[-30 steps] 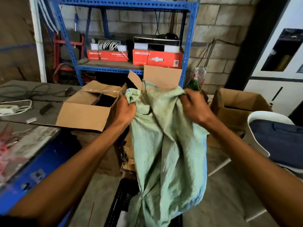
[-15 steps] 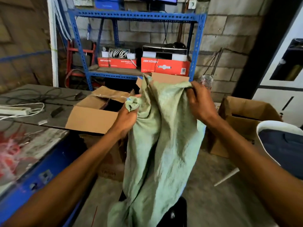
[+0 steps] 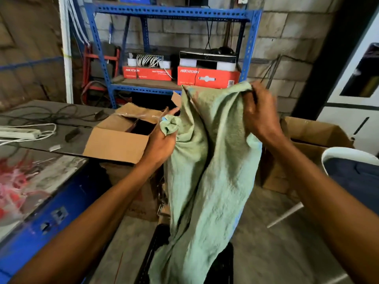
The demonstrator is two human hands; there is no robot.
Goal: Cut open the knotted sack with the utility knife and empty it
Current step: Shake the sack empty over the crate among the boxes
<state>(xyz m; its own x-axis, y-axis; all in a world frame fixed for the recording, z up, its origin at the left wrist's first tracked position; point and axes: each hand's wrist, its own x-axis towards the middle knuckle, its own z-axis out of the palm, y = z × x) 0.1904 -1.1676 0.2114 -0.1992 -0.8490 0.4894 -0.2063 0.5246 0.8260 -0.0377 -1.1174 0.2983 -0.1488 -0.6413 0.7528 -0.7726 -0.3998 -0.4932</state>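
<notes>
While both arms reach forward, the pale green sack point(image 3: 207, 160) hangs between the two hands at frame centre. Left hand point(image 3: 162, 140), at about 9 o'clock of the sack's upper part, is closed around a bunched wad of fabric at the sack's left corner; the wad protrudes above the fist. Right hand point(image 3: 259, 113), at about 2 o'clock, is closed on the top right edge, fingers curled over the cloth. Right hand sits higher than left, so the top edge slopes down toward the left.

Sack's long axis runs roughly 12 to 6 o'clock, tilted slightly so the bottom trails toward 7 o'clock. It looks limp and flat; folds run lengthwise. Whether the lower end is open cannot be told; it is motion-blurred.

Surroundings: an open cardboard box point(image 3: 117, 144) sits just beside the left hand at 9–10 o'clock, on the edge of a worktable point(image 3: 41, 177). A second cardboard box point(image 3: 307, 136) lies near the right forearm at 3 o'clock. A white chair point(image 3: 352, 167) stands at 4 o'clock. Blue shelving point(image 3: 172, 13) stands behind at 12 o'clock. Bare concrete floor point(image 3: 276, 253) shows below the sack from 5 to 6 o'clock; a dark object under the sack's lower end is unidentifiable.
</notes>
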